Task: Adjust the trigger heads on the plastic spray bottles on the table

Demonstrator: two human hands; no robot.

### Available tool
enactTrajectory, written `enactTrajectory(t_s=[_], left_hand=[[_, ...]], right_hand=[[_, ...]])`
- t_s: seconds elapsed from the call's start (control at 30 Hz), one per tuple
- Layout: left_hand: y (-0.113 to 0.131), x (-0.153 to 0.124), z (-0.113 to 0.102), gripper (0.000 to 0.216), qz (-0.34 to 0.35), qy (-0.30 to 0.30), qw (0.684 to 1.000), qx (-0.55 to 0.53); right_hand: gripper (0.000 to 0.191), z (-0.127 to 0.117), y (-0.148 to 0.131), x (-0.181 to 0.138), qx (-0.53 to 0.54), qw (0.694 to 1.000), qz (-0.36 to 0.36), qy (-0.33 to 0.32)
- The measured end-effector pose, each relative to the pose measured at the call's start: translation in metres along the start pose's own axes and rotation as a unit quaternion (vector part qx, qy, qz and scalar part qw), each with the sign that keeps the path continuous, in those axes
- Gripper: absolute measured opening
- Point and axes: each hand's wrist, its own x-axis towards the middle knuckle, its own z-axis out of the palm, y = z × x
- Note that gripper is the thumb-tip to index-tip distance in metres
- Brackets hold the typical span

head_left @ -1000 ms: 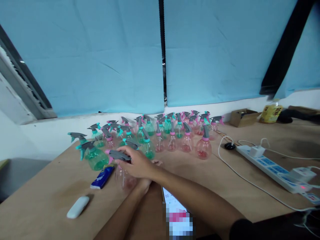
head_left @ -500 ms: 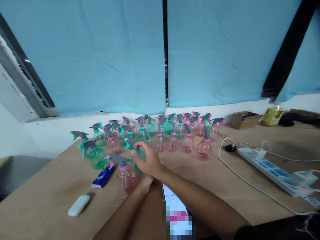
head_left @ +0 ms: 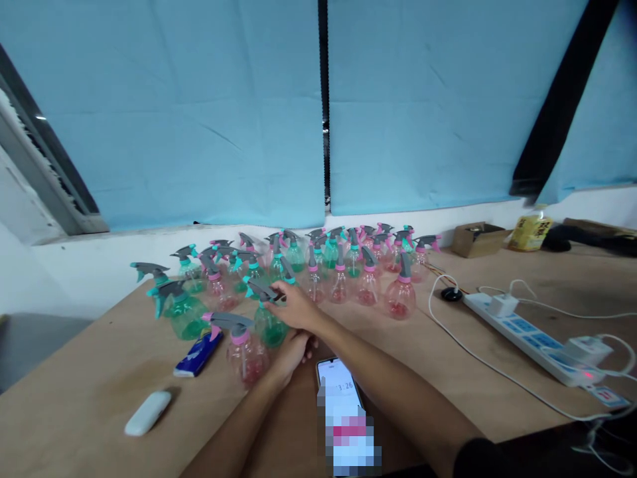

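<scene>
My right hand [head_left: 293,307] is closed round the grey trigger head of a green spray bottle [head_left: 267,324] that stands near the middle of the wooden table [head_left: 428,362]. My left hand [head_left: 291,352] rests below it, fingers curled beside the base of that green bottle; I cannot see anything in it. A pink spray bottle [head_left: 243,348] with a grey and pink head stands just left of both hands, untouched. Behind them stand several more pink and green spray bottles [head_left: 343,265] in rows along the wall.
A phone [head_left: 341,392] lies face up near my forearms. A blue packet [head_left: 195,352] and a white oblong object [head_left: 148,412] lie at the left. A white power strip [head_left: 527,332] with chargers and cables runs along the right; a cardboard box [head_left: 476,238] and a yellow bottle [head_left: 528,230] sit at the back right.
My right hand left the pink bottle's head and moved back and right onto the green bottle's head. The pink bottle now stands free. My left hand shifted right beside the green bottle.
</scene>
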Motion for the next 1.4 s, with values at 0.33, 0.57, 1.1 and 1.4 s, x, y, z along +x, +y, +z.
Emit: enactTrajectory(t_s=[0.33,0.57,1.1,1.4], left_hand=[[0.005,-0.001,-0.001,0.026,-0.010,-0.082,0.996,0.031],[0.006,-0.003,-0.001,0.024,-0.005,-0.139,0.990,0.014],[0.004,-0.002,0.000,0.031,-0.009,-0.105,0.994,-0.007],[0.010,-0.006,0.002,0.034,-0.009,-0.106,0.994,0.000]], right_hand=[[0.025,-0.026,0.008,-0.008,-0.010,0.999,-0.006,0.042],[0.019,-0.044,0.025,-0.013,0.064,0.993,-0.001,0.095],[0.030,-0.066,0.045,-0.017,0.088,0.953,-0.010,0.289],[0.023,-0.074,0.051,-0.016,0.161,0.986,0.008,0.045]])
